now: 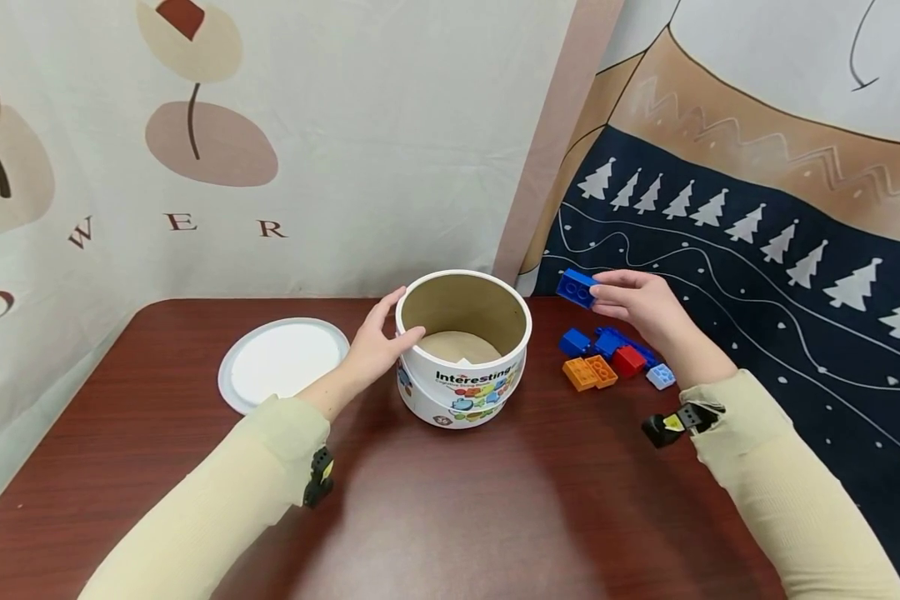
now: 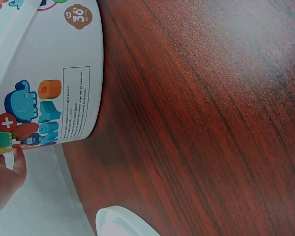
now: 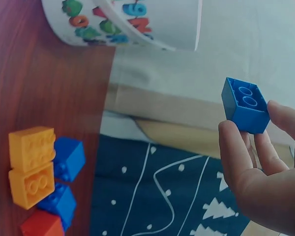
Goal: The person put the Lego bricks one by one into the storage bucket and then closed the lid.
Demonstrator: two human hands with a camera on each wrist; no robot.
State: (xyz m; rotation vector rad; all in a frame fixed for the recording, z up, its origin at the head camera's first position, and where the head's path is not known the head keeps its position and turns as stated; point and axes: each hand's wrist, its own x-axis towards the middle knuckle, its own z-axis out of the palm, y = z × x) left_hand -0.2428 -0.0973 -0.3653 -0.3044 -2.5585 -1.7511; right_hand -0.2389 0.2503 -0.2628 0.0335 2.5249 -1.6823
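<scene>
A white round bucket (image 1: pixel 461 392) with printed pictures stands lidless near the back of the table, nothing showing on the part of its floor in view. My left hand (image 1: pixel 373 350) rests on its left side, thumb at the rim and fingers along the outer wall. To the right of the bucket, my right hand (image 1: pixel 637 307) pinches a blue toy brick (image 1: pixel 576 287) between thumb and fingers, raised above the table. In the right wrist view the hollow underside of this blue brick (image 3: pixel 247 103) shows, with two round tubes inside.
Below the right hand lie orange bricks (image 1: pixel 588 373), a red brick (image 1: pixel 628 361), a light blue brick (image 1: pixel 660 377) and several blue pieces (image 1: pixel 574 342). A white round lid (image 1: pixel 283 360) lies left of the bucket. Printed curtains hang along the table's back and right side.
</scene>
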